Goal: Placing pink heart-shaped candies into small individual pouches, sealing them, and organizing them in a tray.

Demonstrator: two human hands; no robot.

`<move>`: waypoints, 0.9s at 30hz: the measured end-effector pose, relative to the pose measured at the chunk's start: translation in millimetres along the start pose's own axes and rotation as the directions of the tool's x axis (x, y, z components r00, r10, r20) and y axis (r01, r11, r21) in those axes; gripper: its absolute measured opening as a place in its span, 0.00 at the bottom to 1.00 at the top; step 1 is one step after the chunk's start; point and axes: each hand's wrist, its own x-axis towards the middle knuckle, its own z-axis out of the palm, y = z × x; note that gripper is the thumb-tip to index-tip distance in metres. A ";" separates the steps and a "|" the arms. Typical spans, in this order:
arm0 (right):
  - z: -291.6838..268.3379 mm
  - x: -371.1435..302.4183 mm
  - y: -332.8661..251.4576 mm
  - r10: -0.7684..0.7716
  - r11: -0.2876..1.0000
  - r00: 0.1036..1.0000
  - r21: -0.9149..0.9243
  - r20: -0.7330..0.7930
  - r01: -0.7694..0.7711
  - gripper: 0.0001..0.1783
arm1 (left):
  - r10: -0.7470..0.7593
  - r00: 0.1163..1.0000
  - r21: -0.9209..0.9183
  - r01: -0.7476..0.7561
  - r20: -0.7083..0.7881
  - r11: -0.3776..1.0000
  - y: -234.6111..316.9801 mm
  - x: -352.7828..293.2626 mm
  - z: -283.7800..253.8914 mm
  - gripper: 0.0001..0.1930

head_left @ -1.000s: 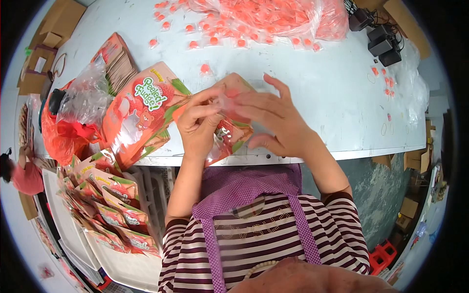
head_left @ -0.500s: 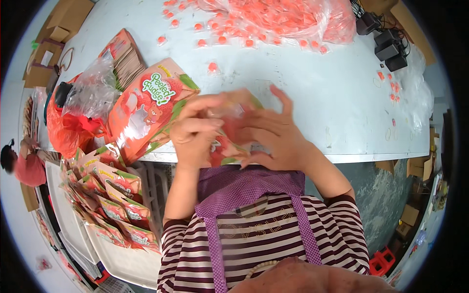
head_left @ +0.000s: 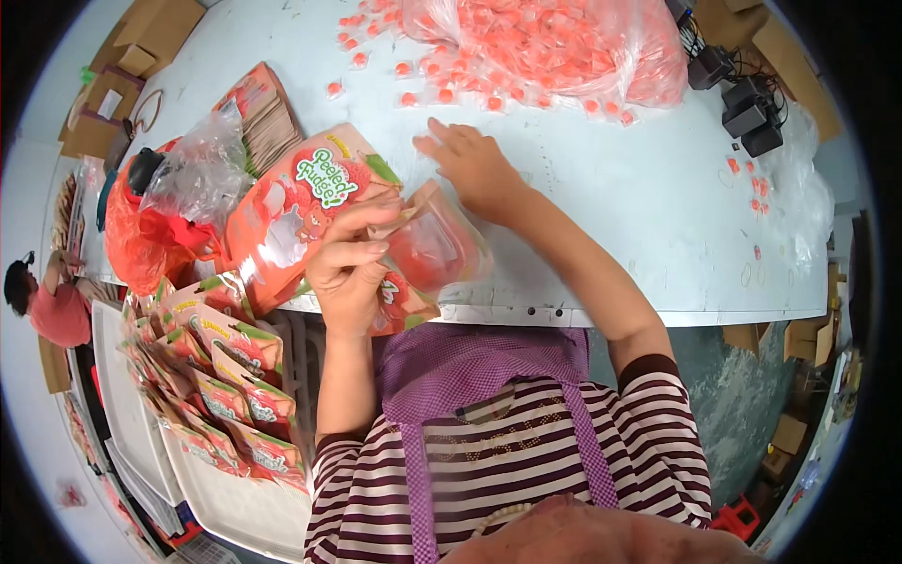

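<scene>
While the left hand [head_left: 348, 268] clamps its grip on the edge of a clear-windowed pouch [head_left: 434, 246] just to the right of a large bear-printed pouch [head_left: 301, 211], the right hand [head_left: 474, 174] reaches over the pale worktop [head_left: 583, 207], beside the large pouch's right edge and toward its far end. The right hand's fingers are bent downward; whether they are apart or together on something cannot be told, as the back of the hand hides their undersides.

A person in a purple checked apron [head_left: 479, 367] and striped top [head_left: 564, 451] stands on the near side of the large pouch. Left of it, a crumpled clear plastic bag [head_left: 202, 160] and a red-orange plastic bag [head_left: 132, 235] lie bunched. Just beyond it rests a stack of flat pouches [head_left: 268, 122]. Farther beyond and to its right, individually wrapped red candies [head_left: 446, 96] spread out from a heaped clear bag of candies [head_left: 554, 47]. Nearer than the large pouch and to its left, rows of printed pouches [head_left: 225, 395] overlap in a white tray [head_left: 225, 508].
</scene>
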 end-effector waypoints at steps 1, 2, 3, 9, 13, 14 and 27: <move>9.2 -1.3 4.5 -0.022 0.999 0.998 -0.042 0.066 0.025 0.18 | 0.007 1.000 0.004 -0.007 0.013 1.000 0.1 -0.2 1.0 0.07; 15.3 -2.3 9.0 -0.018 0.997 0.986 -0.072 0.164 0.030 0.19 | -0.002 1.000 0.008 0.002 0.007 1.000 0.5 0.0 1.6 0.06; 17.5 -4.2 14.1 -0.021 0.997 0.980 -0.063 0.196 0.034 0.19 | -0.016 1.000 0.017 0.016 -0.006 1.000 1.5 -0.5 2.4 0.06; -8.0 -3.4 21.2 0.076 0.997 0.979 -0.041 0.190 -0.069 0.06 | -0.070 0.997 0.019 0.071 -0.030 0.997 3.4 -1.2 4.1 0.07; -50.3 -1.8 -16.3 0.290 0.914 0.937 0.347 -0.195 -0.210 0.04 | -0.090 0.992 -0.004 0.090 -0.090 0.996 1.6 -0.6 5.1 0.08; -63.0 -6.6 -31.0 0.374 0.870 0.885 0.436 -0.278 -0.230 0.04 | -0.102 0.988 -0.012 0.101 -0.112 0.995 1.8 -0.7 5.0 0.07; -137.8 -14.9 -93.0 -0.169 0.985 0.967 0.076 0.193 0.157 0.15 | -0.047 0.999 -0.041 0.047 0.018 0.998 17.3 12.5 19.0 0.05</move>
